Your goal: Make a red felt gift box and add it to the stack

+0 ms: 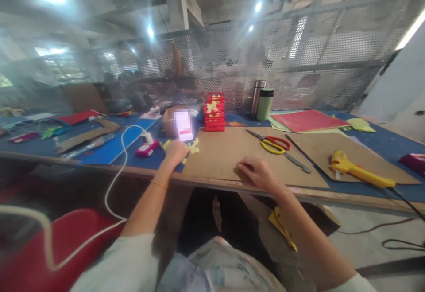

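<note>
My left hand (pixel 175 153) is over the blue table at the foot of a lit phone (pixel 183 126), beside yellow cut-out pieces (pixel 194 146). Its fingers are mostly hidden behind the back of the hand, so I cannot make out what they touch. The phone leans against a brown cardboard box (pixel 168 122). On the near edge of a cardboard sheet (pixel 215 154) rests my right hand (pixel 257 171), its fingers curled together with nothing visible in them. Behind the sheet stands a stack of red items (pixel 214 111) with yellow decorations.
Scissors (pixel 274 145) with red and yellow handles and a grey blade tool (pixel 298 162) lie right of my right hand. Farther right is a yellow glue gun (pixel 360 170). A purple charger block (pixel 147 148) with white cable sits left. Two flasks (pixel 264 104) stand behind, near red sheets (pixel 308 120).
</note>
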A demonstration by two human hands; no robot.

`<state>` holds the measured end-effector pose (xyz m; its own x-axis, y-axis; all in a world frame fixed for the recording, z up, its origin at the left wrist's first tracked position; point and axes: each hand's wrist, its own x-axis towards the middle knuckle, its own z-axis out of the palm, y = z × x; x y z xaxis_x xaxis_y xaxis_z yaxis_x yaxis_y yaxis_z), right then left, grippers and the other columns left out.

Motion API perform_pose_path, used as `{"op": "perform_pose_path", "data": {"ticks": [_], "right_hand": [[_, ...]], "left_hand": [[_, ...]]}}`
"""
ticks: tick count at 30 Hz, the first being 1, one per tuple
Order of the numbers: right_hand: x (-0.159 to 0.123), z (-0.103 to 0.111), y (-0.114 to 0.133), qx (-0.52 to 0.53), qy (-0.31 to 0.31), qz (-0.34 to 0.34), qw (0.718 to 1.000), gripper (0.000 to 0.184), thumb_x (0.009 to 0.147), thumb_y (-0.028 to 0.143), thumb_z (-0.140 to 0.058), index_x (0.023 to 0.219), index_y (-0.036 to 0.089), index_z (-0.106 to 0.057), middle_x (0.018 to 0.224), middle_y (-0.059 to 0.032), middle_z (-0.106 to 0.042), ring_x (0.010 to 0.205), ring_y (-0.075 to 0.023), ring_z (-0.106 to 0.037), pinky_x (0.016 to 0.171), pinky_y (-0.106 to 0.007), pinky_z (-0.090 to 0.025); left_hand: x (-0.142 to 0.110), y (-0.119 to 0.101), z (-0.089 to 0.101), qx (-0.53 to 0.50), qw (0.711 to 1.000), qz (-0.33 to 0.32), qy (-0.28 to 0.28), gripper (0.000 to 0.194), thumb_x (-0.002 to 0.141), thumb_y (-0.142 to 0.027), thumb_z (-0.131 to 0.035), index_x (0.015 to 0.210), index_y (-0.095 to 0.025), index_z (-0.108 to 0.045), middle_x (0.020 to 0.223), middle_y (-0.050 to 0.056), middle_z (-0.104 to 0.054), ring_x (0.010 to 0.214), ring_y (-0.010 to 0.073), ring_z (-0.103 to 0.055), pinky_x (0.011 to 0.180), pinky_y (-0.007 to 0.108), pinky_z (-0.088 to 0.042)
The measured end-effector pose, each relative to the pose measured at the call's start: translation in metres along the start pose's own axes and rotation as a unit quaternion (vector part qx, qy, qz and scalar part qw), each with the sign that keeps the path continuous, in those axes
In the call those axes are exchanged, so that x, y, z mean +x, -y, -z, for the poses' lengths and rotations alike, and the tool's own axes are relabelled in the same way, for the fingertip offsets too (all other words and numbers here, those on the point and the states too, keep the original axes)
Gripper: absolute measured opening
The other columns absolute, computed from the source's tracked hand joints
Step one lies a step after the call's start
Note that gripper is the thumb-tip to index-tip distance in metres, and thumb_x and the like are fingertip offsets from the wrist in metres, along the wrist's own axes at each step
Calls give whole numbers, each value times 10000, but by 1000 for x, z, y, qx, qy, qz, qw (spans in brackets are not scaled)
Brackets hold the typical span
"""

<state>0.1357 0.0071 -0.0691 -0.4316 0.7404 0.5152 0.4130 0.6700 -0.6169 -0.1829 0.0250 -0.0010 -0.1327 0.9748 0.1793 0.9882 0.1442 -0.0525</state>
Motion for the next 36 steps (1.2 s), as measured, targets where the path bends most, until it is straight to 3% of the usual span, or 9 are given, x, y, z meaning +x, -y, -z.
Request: {"op": "perform_pose_path", "data": {"ticks": [5, 15, 19, 24, 28, 32, 36], "right_hand": [[0, 0, 3, -23, 3, 6, 1000, 259, 970, 346, -577, 801, 225, -732, 787, -61, -725, 735, -188, -624, 688, -296, -435], [0, -2, -3, -49, 8, 20, 999, 242, 989, 283, -556, 832, 210, -725, 830, -63, -742, 772, -180, -648, 712, -277, -457], [0, -3, -4, -57, 6, 23, 998, 229, 997, 268, -567, 844, 209, -726, 840, -63, -745, 774, -180, -655, 706, -276, -460], [0, -2, -5, -60, 6, 25, 998, 218, 993, 250, -576, 833, 209, -719, 822, -58, -735, 758, -178, -648, 697, -278, -453], [-1, -1, -2, -60, 1, 24, 998, 213, 991, 243, -585, 829, 206, -719, 811, -51, -727, 744, -171, -638, 691, -273, -445], [0, -1, 2, -63, 5, 24, 998, 220, 995, 227, -581, 824, 200, -716, 814, -53, -725, 753, -170, -638, 701, -273, -444], [0, -1, 2, -67, 7, 20, 998, 212, 991, 215, -585, 822, 197, -713, 821, -55, -724, 772, -175, -643, 714, -279, -447]], "left_hand": [[5, -1, -3, 4, 1000, -4, 11, 268, 960, -278, -612, 889, -140, -830, 1075, 202, -776, 1043, 307, -709, 806, 331, -463], [15, 7, -3, -38, 998, 5, 55, 248, 896, -158, -566, 836, -150, -806, 861, 124, -787, 826, 246, -713, 700, 295, -429], [11, 4, -5, -33, 999, 2, 36, 263, 924, -144, -538, 936, -134, -801, 990, 166, -783, 946, 279, -714, 773, 324, -458], [6, -4, -7, -20, 996, -79, -25, 389, 930, -87, -550, 1229, -231, -753, 1302, 156, -708, 1172, 319, -656, 935, 407, -459], [7, -8, -8, 32, 990, -136, 2, 377, 959, -61, -491, 1078, -234, -804, 1211, 144, -739, 1130, 325, -657, 921, 434, -419], [8, -5, -11, 45, 986, -161, -22, 309, 996, -131, -493, 971, -166, -799, 1101, 161, -761, 1075, 321, -670, 892, 427, -400], [11, 4, -16, -7, 983, -174, -50, 272, 975, -137, -520, 1013, -162, -788, 1125, 149, -766, 1078, 302, -685, 882, 400, -412]]}}
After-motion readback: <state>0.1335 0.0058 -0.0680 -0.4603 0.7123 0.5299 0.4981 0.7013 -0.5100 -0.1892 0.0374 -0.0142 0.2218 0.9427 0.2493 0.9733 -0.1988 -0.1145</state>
